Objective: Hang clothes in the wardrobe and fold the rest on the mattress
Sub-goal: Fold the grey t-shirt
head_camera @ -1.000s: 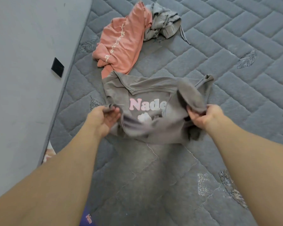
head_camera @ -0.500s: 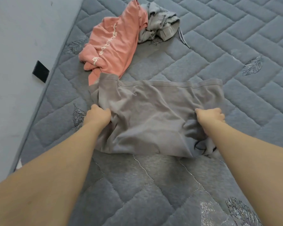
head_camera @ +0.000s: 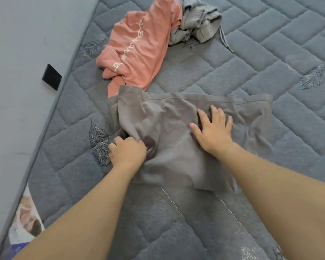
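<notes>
- Your grey shirt (head_camera: 176, 147) lay spread flat on the grey mattress (head_camera: 270, 72), with its back side up and its hem on the far side from you.
- Left of the shirt, the mattress edge (head_camera: 68, 94) ran along the wall (head_camera: 17, 72). There was only a thin strip of mattress between the shirt and that edge.
- Right of the shirt, the mattress was bare and wide.
- Near you, below the shirt, there was more bare mattress between your arms.
- Just past the shirt's far left corner lay a pink top (head_camera: 139, 49), and the shirt's corner touched it.
- Beyond the pink top sat a bunched light grey garment (head_camera: 197, 25), touching the top, with a cord trailing off to the right.
- A small black square (head_camera: 51, 77) was on the wall, left of the shirt.
- A printed paper (head_camera: 26, 222) poked out by the mattress edge, near your left arm.
- Your left hand (head_camera: 128, 152) was curled up and pinched the shirt's left side.
- Your right hand (head_camera: 213, 128) lay flat on the middle of the shirt, fingers spread wide, pressing down.
</notes>
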Tool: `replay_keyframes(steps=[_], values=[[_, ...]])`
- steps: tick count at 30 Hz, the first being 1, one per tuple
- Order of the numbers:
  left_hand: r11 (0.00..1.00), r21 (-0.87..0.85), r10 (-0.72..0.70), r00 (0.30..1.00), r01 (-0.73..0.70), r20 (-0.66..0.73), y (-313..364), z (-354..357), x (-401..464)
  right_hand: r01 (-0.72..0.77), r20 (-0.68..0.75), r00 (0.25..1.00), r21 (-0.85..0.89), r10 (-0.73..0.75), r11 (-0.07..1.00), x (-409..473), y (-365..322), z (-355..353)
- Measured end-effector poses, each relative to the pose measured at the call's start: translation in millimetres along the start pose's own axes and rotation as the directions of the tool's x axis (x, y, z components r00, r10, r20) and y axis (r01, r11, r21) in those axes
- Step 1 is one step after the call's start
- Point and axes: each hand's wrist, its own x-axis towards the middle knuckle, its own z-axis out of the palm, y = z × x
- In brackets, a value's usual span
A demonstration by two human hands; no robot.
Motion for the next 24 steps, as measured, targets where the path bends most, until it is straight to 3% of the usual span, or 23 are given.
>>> replay_keyframes(steps=[2, 4, 6, 10, 13, 16, 19, 24], values=[[0.967, -0.243, 0.081, 0.996, -0.073, 0.022, -10.0, -15.3, 11.5, 0.097, 0.003, 0.995, 0.010, -0.097, 0.995, 27.3, -28.8, -9.8], [0.938, -0.338, 0.037, 0.993, -0.073, -0.112, -29.4, -36.7, 19.9, 0.192, 0.003, 0.981, 0.015, -0.192, 0.981, 48.7, -64.8, -15.8], [0.960, -0.280, -0.042, 0.969, -0.029, -0.243, -50.4, -46.0, 26.9, 0.278, 0.044, 0.959, 0.020, -0.279, 0.960, 64.0, -101.6, -16.7], [0.978, -0.177, -0.152, 0.956, 0.109, -0.250, -61.9, -6.4, 28.1, 0.366, 0.116, 0.925, -0.024, -0.361, 0.930, 84.4, -158.3, -3.5], [0.986, -0.144, -0.138, 0.919, 0.090, -0.370, -58.3, 28.1, 21.4, 0.405, -0.060, 0.911, -0.070, -0.409, 0.912, 101.9, -176.2, 8.4], [0.985, -0.153, -0.152, 0.838, 0.083, -0.524, -67.3, 46.6, 35.3, 0.536, -0.187, 0.827, -0.020, -0.530, 0.844, 125.2, -181.8, 17.2], [0.994, -0.084, -0.106, 0.836, 0.072, -0.539, -71.5, 57.6, 39.0, 0.629, -0.255, 0.741, -0.063, -0.622, 0.775, 129.6, -186.7, 27.9], [0.995, -0.073, -0.096, 0.858, 0.068, -0.505, -71.0, 60.5, 42.2, 0.606, -0.303, 0.730, -0.126, -0.613, 0.785, 132.3, -185.2, 41.7]])
